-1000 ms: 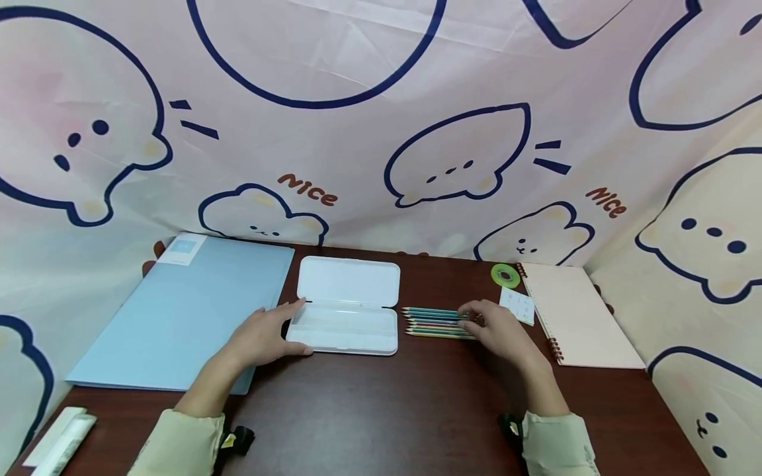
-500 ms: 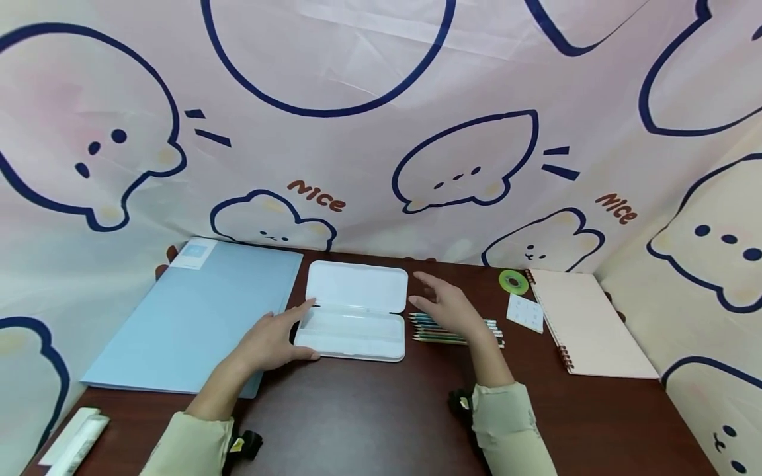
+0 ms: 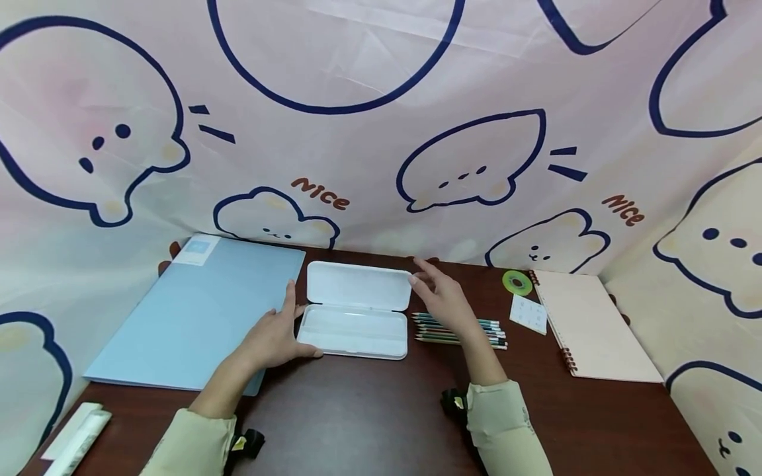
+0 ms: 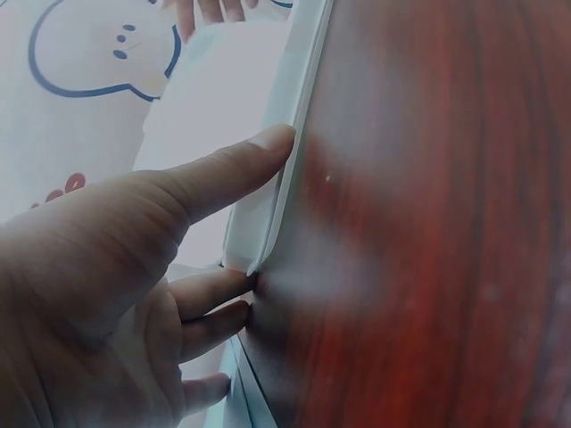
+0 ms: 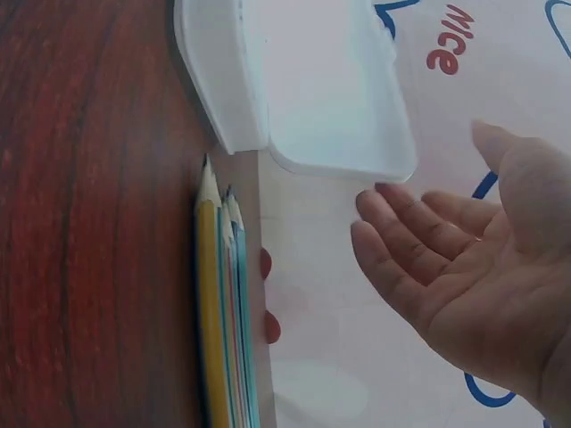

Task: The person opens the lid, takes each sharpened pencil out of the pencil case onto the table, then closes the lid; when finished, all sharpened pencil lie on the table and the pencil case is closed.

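Note:
A white pencil case [image 3: 355,309] lies open on the dark wooden table [image 3: 381,410], lid [image 3: 359,285] flat toward the back. My left hand [image 3: 275,334] rests against its left end, thumb [image 4: 234,174] on the front edge and fingers [image 4: 207,294] along the end. My right hand [image 3: 440,297] hovers open just right of the lid, fingers [image 5: 401,241] spread and close to the lid's corner [image 5: 357,107], holding nothing. A row of several coloured pencils [image 3: 461,330] lies right of the case, under my right wrist; the pencils [image 5: 223,303] point toward the case.
A light blue folder [image 3: 196,311] lies left of the case. At the right are a green tape roll [image 3: 516,282], a small white card [image 3: 528,313] and a pink spiral notebook [image 3: 595,327]. A white object [image 3: 74,439] sits at the front left corner. A printed cloth backdrop [image 3: 381,132] encloses the table.
My right hand let go of the pencils and rose leftward to the lid's right end. My left index finger shifted from the hinge toward the back along the case's left end.

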{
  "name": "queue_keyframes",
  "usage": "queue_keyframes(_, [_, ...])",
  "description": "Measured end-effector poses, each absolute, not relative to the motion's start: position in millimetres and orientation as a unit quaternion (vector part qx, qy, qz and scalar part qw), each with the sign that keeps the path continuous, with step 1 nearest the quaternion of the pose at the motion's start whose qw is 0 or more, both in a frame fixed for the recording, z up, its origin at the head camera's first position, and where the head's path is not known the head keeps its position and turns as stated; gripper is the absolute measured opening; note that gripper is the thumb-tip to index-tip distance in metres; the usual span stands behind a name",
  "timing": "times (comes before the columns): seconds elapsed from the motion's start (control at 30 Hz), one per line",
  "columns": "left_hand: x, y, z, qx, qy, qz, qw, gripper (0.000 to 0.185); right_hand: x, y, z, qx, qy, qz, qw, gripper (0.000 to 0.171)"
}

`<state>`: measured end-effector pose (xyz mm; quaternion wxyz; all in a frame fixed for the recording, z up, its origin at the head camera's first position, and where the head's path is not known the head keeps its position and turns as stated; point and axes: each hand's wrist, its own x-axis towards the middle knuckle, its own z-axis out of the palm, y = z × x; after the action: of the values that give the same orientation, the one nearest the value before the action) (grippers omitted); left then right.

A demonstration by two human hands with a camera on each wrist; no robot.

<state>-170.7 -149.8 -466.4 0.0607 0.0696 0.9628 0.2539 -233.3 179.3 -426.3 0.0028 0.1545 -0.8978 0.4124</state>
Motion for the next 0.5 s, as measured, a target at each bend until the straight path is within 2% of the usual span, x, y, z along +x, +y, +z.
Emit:
queue_keyframes(0.2, [-170.0, -149.0, -465.6, 0.075, 0.963, 0.253, 0.054, 0.146, -228.5, 181.0, -423.0, 0.188, -0.897, 0.399, 0.023, 0.039])
queue_keyframes(0.3, [-169.7, -148.5, -464.7, 0.074, 0.963, 0.252, 0.056, 0.146, -224.6, 176.9, -422.7, 0.220, -0.899, 0.378, 0.006, 0.036])
queue_keyframes(0.5, [-168.4, -148.6, -462.6, 0.061, 0.964, 0.250, 0.060, 0.148, -215.0, 163.6, -425.8, 0.290, -0.908, 0.297, -0.060, 0.015])
